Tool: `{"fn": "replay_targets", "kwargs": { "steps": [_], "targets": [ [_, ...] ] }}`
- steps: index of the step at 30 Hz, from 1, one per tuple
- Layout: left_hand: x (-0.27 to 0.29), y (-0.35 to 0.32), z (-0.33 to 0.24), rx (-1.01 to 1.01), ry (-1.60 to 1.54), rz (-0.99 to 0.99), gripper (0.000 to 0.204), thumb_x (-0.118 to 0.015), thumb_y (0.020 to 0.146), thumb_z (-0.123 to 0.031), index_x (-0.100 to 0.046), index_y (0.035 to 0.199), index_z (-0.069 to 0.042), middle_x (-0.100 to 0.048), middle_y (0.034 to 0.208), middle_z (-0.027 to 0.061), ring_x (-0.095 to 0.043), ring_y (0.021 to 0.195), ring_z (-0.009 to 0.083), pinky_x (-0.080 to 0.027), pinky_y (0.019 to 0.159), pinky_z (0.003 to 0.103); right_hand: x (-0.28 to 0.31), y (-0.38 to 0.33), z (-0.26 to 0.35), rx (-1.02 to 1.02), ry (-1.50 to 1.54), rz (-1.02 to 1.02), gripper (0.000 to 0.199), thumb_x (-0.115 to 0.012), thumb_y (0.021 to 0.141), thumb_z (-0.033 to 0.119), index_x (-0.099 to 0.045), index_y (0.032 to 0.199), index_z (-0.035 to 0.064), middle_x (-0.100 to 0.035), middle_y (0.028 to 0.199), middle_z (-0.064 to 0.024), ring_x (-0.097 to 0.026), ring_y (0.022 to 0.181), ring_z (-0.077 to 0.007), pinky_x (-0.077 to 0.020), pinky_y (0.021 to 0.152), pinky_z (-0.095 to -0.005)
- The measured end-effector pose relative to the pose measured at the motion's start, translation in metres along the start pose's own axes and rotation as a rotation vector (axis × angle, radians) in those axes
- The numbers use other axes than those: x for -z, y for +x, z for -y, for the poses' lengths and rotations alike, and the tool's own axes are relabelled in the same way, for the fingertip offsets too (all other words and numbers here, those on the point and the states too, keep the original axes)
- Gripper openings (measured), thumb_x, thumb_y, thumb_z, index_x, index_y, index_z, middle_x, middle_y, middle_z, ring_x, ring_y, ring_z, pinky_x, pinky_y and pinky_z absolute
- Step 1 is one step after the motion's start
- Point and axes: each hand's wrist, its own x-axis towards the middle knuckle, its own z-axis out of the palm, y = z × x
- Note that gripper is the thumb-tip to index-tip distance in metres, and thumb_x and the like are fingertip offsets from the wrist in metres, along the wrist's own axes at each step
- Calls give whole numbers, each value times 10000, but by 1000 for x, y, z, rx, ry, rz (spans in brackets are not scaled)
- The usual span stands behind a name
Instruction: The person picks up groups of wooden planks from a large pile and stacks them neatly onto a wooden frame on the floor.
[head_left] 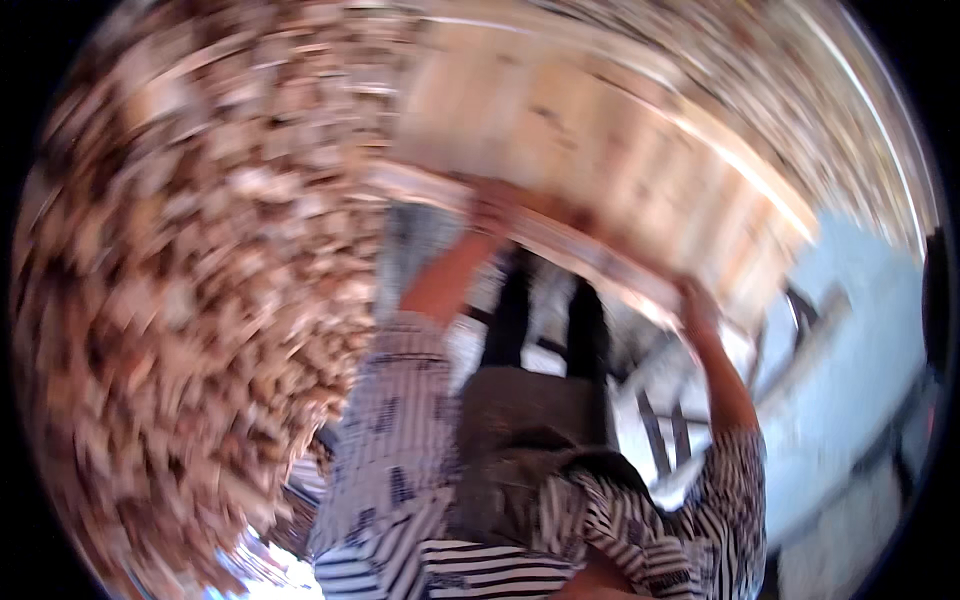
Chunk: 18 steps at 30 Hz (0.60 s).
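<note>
The picture is heavily smeared by motion. A large flat wooden crate or tray [600,150] is held up in front of me, tilted down to the right. My left hand [492,210] grips its near edge at the centre. My right hand [695,300] grips the same edge further right and lower. Both forearms come out of black-and-white striped sleeves [400,420]. What lies in the crate is too blurred to tell.
A big heap of small brown and pale pieces [190,290] fills the left side. Below the crate I see my dark legs [545,320], a pale floor [850,330] and a dark metal frame [660,430].
</note>
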Motion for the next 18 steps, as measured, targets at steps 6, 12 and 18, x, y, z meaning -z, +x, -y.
{"fn": "replay_targets", "kwargs": {
  "steps": [6, 12, 18],
  "targets": [
    [123, -28, 129, 508, -1930, 452, 728, -729, 776, -379, -490, 1366, -25, -528, 1328, 264, -499, 1247, 442, -393, 1080, 490, -6, -25, 68, -4, -69, 120, 920, -790, 796, 289, -300, 1529, 26, -508, 1405, -249, -506, 1262, -428, -436, 1062, -478],
    [242, -220, 207, 1602, -1994, 700, 592, -699, 874, -303, -522, 1342, 13, -613, 1271, 216, -588, 1212, 320, -457, 1034, 397, 45, -21, 218, 497, -79, 503, 727, -787, 801, 343, -477, 1395, 59, -611, 1254, -231, -588, 1184, -403, -488, 991, -480],
    [275, -354, 225, 2472, -1294, 180, 539, -770, 847, -184, -548, 1299, 6, -661, 1185, 179, -630, 1124, 281, -495, 981, 385, 55, -6, 320, 782, -77, 414, 744, -777, 817, 367, -454, 1402, 41, -659, 1184, -217, -664, 1069, -334, -541, 914, -426]
  ]
}}
